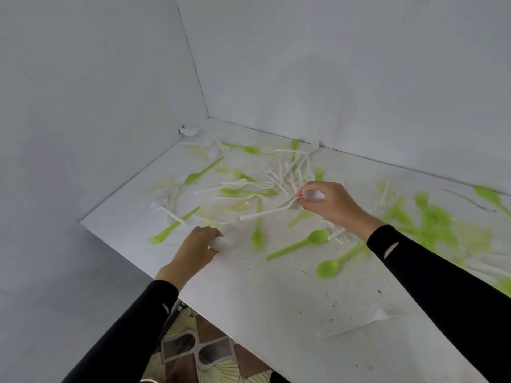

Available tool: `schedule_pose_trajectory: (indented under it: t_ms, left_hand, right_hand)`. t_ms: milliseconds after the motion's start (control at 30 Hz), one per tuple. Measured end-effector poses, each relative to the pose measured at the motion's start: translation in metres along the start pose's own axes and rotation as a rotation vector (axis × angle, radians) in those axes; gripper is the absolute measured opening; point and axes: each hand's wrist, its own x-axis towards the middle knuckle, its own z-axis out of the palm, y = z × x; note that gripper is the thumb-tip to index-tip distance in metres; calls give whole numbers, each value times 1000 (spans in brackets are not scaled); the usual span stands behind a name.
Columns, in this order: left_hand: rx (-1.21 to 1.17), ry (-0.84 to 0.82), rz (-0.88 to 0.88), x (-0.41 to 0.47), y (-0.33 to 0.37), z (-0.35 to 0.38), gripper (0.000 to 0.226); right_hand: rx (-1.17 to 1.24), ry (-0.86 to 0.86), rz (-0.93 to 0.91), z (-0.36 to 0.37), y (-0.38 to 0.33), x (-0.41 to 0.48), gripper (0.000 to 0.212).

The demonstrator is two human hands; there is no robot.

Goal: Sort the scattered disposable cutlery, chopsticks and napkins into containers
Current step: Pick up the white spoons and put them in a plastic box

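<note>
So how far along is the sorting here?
Done: nothing visibly; no container is in view. In hand: the right hand pinches a white spoon near its bowl; the left hand grips another white piece. Left: green spoons, white forks and more lie scattered over the table.

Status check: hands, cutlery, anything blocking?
Right hand pinches white spoon by its bowl. Left hand grips white utensil, type unclear. Green and white cutlery scattered across table; no container in view.
</note>
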Motion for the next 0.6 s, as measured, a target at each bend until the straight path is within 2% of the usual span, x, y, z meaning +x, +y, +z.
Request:
schedule_pose_trajectory:
  t_ms: [100,233,333,467,600]
  left_hand:
    - [-104,100,46,9,5,-8,19]
    - [-417,267,25,28,26,-34,8]
    - [-583,381,-27,47,42,-49,14]
    - [-571,405,-78,82,40,-51,21]
    - [-364,364,-54,119,29,-38,12]
  right_hand:
    - [76,92,62,-3,-5,10,5]
    - [328,181,183,-6,-9,31,15]
    - [522,222,238,-11,-12,44,18]
    - [668,235,274,-19,-8,58,21]
    - [720,279,369,-24,6,71,19]
